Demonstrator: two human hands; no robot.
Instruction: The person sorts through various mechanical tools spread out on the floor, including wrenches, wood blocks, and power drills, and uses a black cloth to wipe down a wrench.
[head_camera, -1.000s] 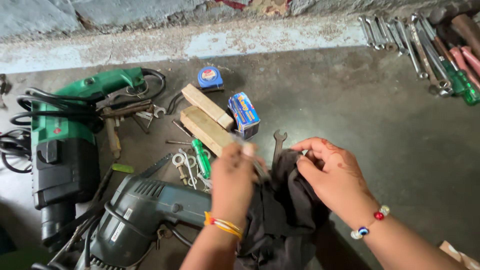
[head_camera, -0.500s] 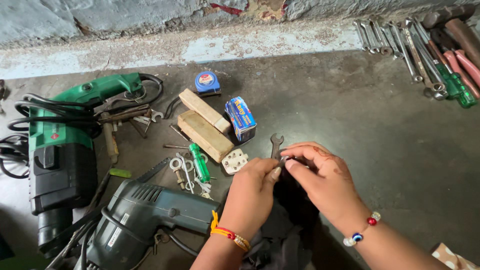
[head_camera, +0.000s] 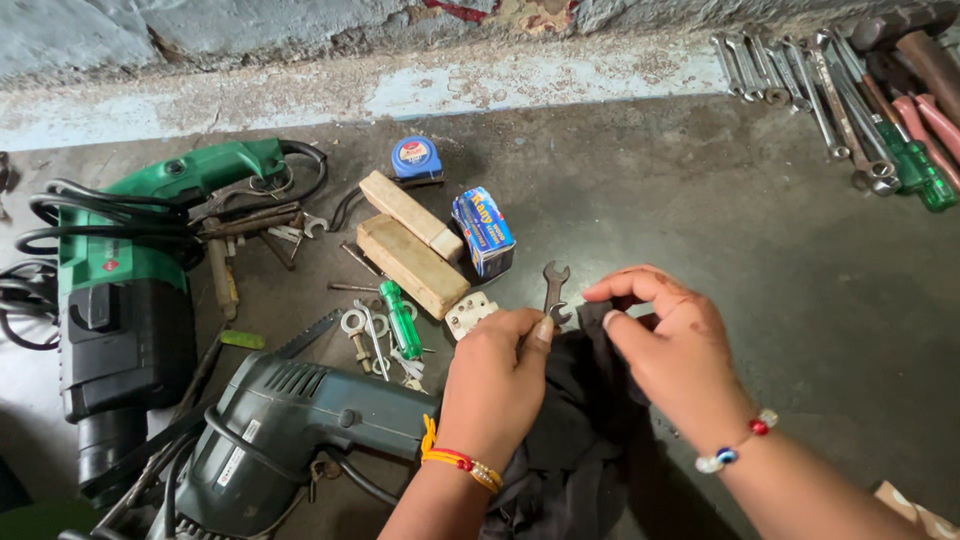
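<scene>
Centre of the frame, and the left hand (head_camera: 497, 375) has the small open-ended spanner (head_camera: 555, 293) pinched at its lower end between thumb and forefinger, the upper jaw of the tool poking up clear of the fingertips towards the top of the frame. Right beside it, the right hand (head_camera: 672, 352) is closed on the upper edge of a dark cloth (head_camera: 570, 440), fingers curled over the fabric, just right of the spanner. The cloth drapes down between both wrists to the bottom edge. So the spanner sits just above the left hand's fingertips, at the cloth's top edge, between the two hands.

Left of the hands, a white plug (head_camera: 468, 314) lies on the dark floor (head_camera: 700, 200), with a green-handled screwdriver (head_camera: 402, 320) just beyond it. Two wooden blocks (head_camera: 410, 245) and a small blue box (head_camera: 484, 232) sit above, a blue tape measure (head_camera: 416, 158) higher still. A grey drill (head_camera: 290, 425) fills the lower left, a green hammer drill (head_camera: 125, 290) the far left. Upper right, a row of spanners (head_camera: 800, 85) lies well apart.
</scene>
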